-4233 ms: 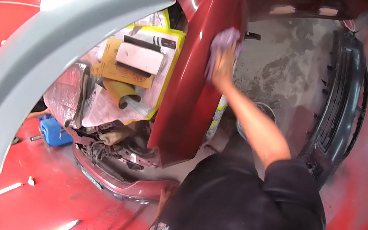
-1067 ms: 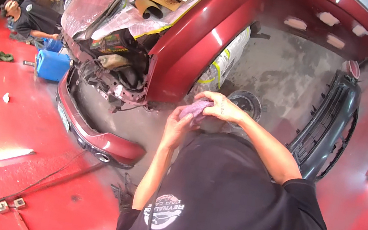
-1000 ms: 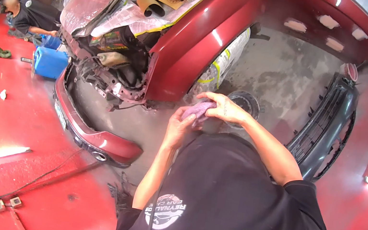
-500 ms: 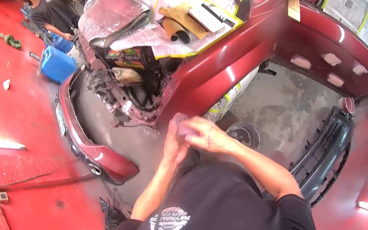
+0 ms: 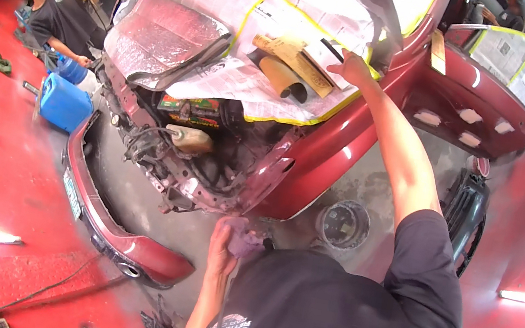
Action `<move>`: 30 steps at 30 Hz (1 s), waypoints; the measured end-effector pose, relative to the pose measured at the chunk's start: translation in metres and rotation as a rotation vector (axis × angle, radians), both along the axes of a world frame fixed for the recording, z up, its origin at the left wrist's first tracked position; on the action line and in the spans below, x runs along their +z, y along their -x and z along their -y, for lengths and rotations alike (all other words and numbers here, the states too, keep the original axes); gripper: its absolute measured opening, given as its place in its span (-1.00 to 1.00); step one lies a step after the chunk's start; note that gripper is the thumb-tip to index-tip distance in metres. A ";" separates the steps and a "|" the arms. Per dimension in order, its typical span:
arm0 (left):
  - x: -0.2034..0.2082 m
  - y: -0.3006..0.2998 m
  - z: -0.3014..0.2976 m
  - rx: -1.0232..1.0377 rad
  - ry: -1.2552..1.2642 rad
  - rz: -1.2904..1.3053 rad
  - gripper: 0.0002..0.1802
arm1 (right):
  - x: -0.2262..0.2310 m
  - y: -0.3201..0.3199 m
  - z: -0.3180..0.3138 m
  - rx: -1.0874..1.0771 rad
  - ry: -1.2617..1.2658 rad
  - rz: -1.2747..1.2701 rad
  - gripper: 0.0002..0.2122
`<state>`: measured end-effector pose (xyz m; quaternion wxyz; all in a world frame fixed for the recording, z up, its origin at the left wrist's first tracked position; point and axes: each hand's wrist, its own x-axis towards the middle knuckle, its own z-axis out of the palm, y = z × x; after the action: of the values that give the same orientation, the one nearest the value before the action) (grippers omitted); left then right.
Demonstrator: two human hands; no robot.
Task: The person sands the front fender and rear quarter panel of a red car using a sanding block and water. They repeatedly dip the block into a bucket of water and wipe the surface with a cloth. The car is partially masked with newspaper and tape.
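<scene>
Purple cloth (image 5: pixel 242 238): small, crumpled, faded purple-pink, bunched into a soft wad. Held near, low in the middle of the scene, just above the black shirt (image 5: pixel 320 319), just near of the lower edge of the red fender (image 5: pixel 340 156). Not touching the car.

Left hand (image 5: pixel 225 244): fingers closed round the cloth, forearm rising from the lower edge.

Right hand (image 5: pixel 353 68): stretched far and up, resting on the masked edge of the engine bay at the top of the fender. Fingers bent together against the paper; whether anything is gripped cannot be told.

Red car (image 5: pixel 317 166): front stripped, bumper off, engine bay open and dusty. Fender dull, sanded-looking in patches.

Masking paper (image 5: pixel 245 15): newspaper sheets edged with yellow tape, spread over the engine bay and windscreen area, far and middle.

Brown roll (image 5: pixel 284 77): tube of brown paper lying on the masking, just left of the right hand.

Red door (image 5: pixel 490 91): far right, open, window papered over, pale filler patches on its panel.

Red bumper (image 5: pixel 107 221): lying on the floor, near left, curved.

Blue container (image 5: pixel 64 103): on the floor, left, just beside the bumper.

Round bucket (image 5: pixel 342 225): grey, on the concrete floor under the fender.

Dark grille part (image 5: pixel 469 212): right, on the floor.

Other person (image 5: pixel 57 18): far left, dark shirt, bent toward the car.
</scene>
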<state>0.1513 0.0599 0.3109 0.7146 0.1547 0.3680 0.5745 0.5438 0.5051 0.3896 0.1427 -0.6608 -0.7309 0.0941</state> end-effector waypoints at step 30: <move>0.050 -0.151 -0.138 -0.496 -0.215 -0.117 -0.77 | -0.013 0.001 0.356 -0.040 0.305 -1.657 -0.31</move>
<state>0.3024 0.1979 0.3609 0.7905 0.3479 0.2965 0.4076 0.5433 0.1487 0.3766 0.5436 -0.4032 -0.3573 0.6436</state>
